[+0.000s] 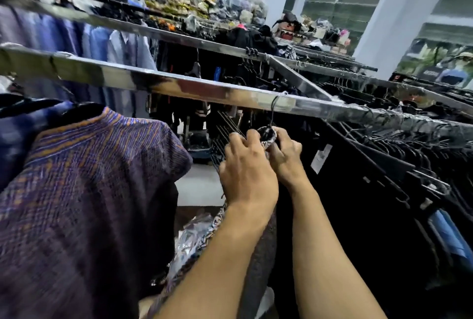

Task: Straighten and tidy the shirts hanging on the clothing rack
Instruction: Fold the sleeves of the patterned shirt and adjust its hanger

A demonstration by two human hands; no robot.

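Fingers: your left fingers (236, 139) curl over the left side of the collar (267, 135), and your right fingers (281, 135) pinch its right side. Both sets are grasping the same fabric.
Left hand: your left hand (247, 175) sits just below the chrome rail (204, 91), its back turned toward you.
Right hand: your right hand (288, 158) is just beside the left one, also just under the rail. Whether the two touch, you cannot tell.
Patterned shirt: the patterned shirt (197, 239), in a silvery-grey print, hangs under the rail directly below your hands. Your left forearm hides much of its body.
Hanger hook: a thin dark hanger hook (273, 111) rises from the collar and catches on the rail's lower edge.
Purple knit top: the purple knit top (89, 178) hangs under the rail to the left of your hands, blurred.
Dark garments: the dark garments (371, 203) are packed under the rail to the right of your hands, with a white tag (321, 158) near your right hand.
Blue shirts: the blue shirts (102, 44) hang beyond the rail at the far left, blurred.
Floor: a pale patch of floor (202, 183) shows below the rail, between the knit top and your left hand.
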